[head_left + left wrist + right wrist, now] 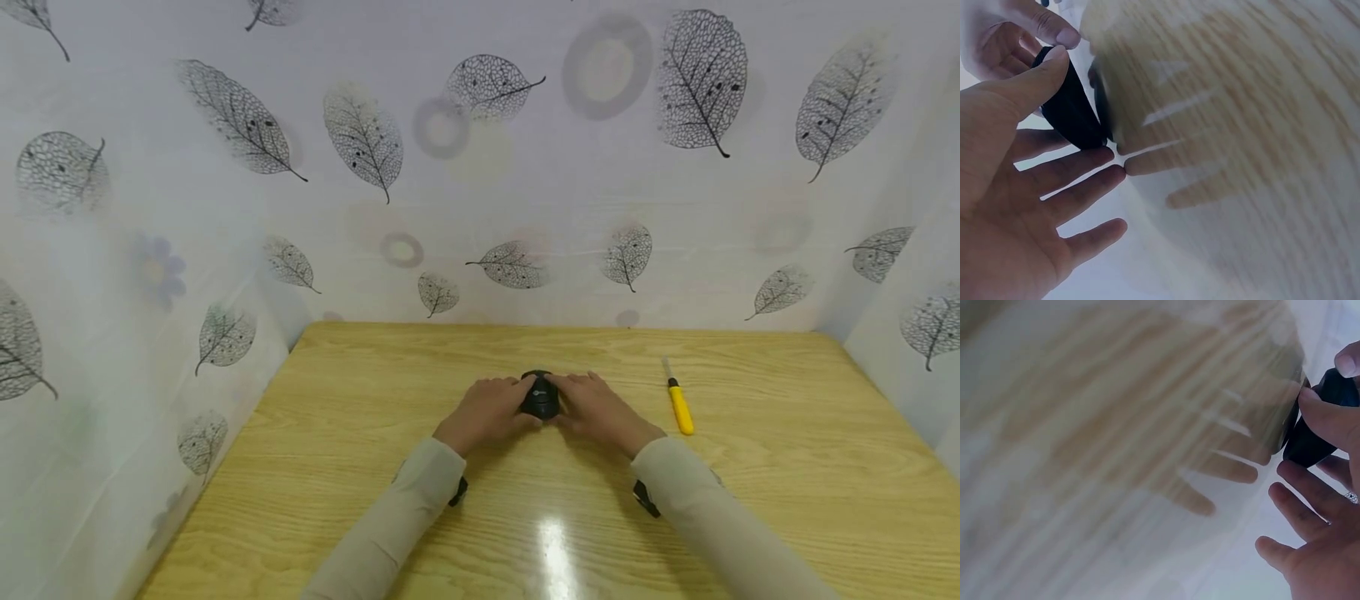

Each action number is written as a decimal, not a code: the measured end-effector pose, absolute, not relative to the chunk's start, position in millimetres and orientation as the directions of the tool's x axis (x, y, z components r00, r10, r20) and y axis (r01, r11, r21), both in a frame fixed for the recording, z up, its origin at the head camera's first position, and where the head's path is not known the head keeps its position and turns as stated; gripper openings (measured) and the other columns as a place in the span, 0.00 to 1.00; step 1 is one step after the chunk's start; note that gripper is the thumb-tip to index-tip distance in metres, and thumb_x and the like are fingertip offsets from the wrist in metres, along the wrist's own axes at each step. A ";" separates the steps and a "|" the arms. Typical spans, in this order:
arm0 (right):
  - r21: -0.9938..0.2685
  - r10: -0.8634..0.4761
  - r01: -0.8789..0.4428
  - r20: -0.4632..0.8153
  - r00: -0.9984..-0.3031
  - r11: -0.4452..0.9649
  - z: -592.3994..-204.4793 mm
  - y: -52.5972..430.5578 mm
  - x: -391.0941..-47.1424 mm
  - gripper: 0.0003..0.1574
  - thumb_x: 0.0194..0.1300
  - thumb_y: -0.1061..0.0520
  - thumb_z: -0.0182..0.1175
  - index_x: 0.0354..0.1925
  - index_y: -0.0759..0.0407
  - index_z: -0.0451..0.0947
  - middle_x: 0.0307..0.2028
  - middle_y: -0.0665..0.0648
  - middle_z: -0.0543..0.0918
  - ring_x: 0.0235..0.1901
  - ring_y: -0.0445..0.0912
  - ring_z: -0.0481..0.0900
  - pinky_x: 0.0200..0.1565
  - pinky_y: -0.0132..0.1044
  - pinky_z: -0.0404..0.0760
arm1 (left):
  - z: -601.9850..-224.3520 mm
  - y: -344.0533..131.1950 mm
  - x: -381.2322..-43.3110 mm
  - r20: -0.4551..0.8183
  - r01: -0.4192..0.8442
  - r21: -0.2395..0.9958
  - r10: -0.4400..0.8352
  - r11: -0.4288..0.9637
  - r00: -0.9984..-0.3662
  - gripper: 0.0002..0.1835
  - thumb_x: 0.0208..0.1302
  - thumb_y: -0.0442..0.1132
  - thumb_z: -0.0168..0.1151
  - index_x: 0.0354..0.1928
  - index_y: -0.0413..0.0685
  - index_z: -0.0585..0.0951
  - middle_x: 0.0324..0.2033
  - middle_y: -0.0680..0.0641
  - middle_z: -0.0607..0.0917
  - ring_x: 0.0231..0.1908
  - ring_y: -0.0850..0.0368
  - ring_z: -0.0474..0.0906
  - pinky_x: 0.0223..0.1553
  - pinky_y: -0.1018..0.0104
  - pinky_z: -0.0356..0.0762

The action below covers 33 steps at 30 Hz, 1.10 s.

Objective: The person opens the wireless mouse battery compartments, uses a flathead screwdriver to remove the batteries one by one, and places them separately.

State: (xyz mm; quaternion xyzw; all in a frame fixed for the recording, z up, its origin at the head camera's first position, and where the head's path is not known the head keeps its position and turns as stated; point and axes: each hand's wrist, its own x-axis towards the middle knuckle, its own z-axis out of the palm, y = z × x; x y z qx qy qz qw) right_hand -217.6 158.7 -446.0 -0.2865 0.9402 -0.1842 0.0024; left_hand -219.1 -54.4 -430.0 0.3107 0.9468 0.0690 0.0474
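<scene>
A small black rounded device, apparently a computer mouse, is at the tabletop between the two hands, a pale logo on its top. My left hand holds it from the left; in the left wrist view the thumb lies against the mouse, and the other fingers spread beyond it. From the right, my right hand holds the same mouse, its thumb pressed on the near side in the right wrist view. Whether its base lies flat on the table is hard to tell.
A screwdriver with a yellow handle lies to the right of the right hand, shaft pointing away. The glossy wood-grain table ends at a leaf-patterned curtain behind and at both sides.
</scene>
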 end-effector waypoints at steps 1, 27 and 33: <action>-0.336 -0.542 -0.544 0.107 -0.833 0.769 -445.5 159.1 -216.6 0.40 0.63 0.58 0.72 0.68 0.68 0.70 0.58 0.67 0.81 0.59 0.63 0.77 0.70 0.64 0.63 | -429.3 -54.8 -219.0 -0.053 0.584 0.167 0.599 0.795 -0.799 0.41 0.70 0.61 0.60 0.76 0.46 0.64 0.59 0.42 0.82 0.55 0.46 0.81 0.56 0.52 0.79; -0.379 -0.611 -0.644 0.220 -0.760 0.665 -444.0 172.6 -205.4 0.33 0.66 0.62 0.69 0.66 0.70 0.73 0.61 0.71 0.77 0.60 0.63 0.77 0.61 0.57 0.77 | -427.9 -55.4 -215.1 0.078 0.619 0.280 0.625 0.734 -0.776 0.27 0.66 0.52 0.70 0.64 0.55 0.78 0.50 0.50 0.88 0.48 0.52 0.85 0.49 0.56 0.84; -0.392 -0.615 -0.655 0.241 -0.750 0.646 -442.4 174.2 -204.0 0.30 0.67 0.62 0.67 0.65 0.69 0.74 0.60 0.70 0.78 0.59 0.62 0.78 0.61 0.55 0.78 | -427.4 -55.1 -213.0 0.077 0.595 0.293 0.602 0.748 -0.795 0.26 0.66 0.48 0.70 0.64 0.55 0.79 0.51 0.51 0.88 0.48 0.51 0.85 0.48 0.56 0.84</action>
